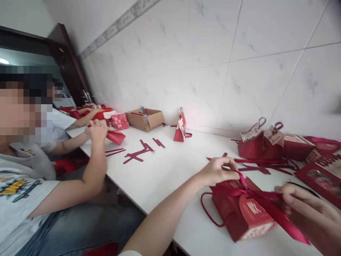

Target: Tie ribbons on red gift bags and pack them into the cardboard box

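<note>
A red gift box (234,209) with pale lettering lies on the white table in front of me. A dark pink ribbon (289,224) crosses its top in a loop or knot, and one tail hangs over the near right side. My left hand (220,171) pinches the ribbon's loop at the top of the box. On the right, my right hand (306,206) holds the ribbon between thumb and fingers. A thin red cord handle (209,213) curves out from the box's left side.
Red boxes (250,145) and ribbons stand at the back right. One small red box (180,128) is near the wall, beside a cardboard box (146,120). Flat red strips (141,151) lie mid-table. People sit at the left, one handling a red box (116,137).
</note>
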Tool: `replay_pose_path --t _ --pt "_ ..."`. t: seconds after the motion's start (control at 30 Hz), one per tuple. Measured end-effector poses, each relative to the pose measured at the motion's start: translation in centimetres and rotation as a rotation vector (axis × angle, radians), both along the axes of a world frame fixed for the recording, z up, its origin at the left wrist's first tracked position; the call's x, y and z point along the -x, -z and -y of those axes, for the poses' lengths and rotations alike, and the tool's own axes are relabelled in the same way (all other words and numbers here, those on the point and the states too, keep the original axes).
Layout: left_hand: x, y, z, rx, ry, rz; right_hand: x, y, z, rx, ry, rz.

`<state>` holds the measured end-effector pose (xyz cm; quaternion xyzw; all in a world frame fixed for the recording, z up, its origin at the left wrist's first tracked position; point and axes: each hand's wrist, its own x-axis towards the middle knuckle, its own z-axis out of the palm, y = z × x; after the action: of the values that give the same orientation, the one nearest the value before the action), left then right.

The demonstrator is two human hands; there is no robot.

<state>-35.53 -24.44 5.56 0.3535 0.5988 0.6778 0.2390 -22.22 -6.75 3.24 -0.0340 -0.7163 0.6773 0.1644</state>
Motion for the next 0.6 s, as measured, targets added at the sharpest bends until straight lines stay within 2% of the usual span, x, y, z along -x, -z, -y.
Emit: replay_pose_path --t 0.07,0.17,0.33,0.5,0.6 --pt "-0.2 -0.1 -0.1 0.012 -0.039 -0.023 -0.3 -1.1 0.6 0.097 -0.054 0.05" --pt "-0.3 -0.5 0.1 0.0 -0.031 -0.042 -0.5 -2.1 1.3 0.127 -0.092 0.011" --pt "0.7 -1.3 1.1 0.007 0.255 -0.024 -0.5 -1.8 1.6 0.162 -0.09 -0.083" --pt "1.7 -1.4 1.8 0.007 0.411 0.036 -0.5 -1.9 1.7 0.181 -0.11 -0.091" --pt "1.8 -1.3 1.9 -0.001 0.44 0.077 -0.5 -1.9 1.7 0.194 -0.119 -0.08"
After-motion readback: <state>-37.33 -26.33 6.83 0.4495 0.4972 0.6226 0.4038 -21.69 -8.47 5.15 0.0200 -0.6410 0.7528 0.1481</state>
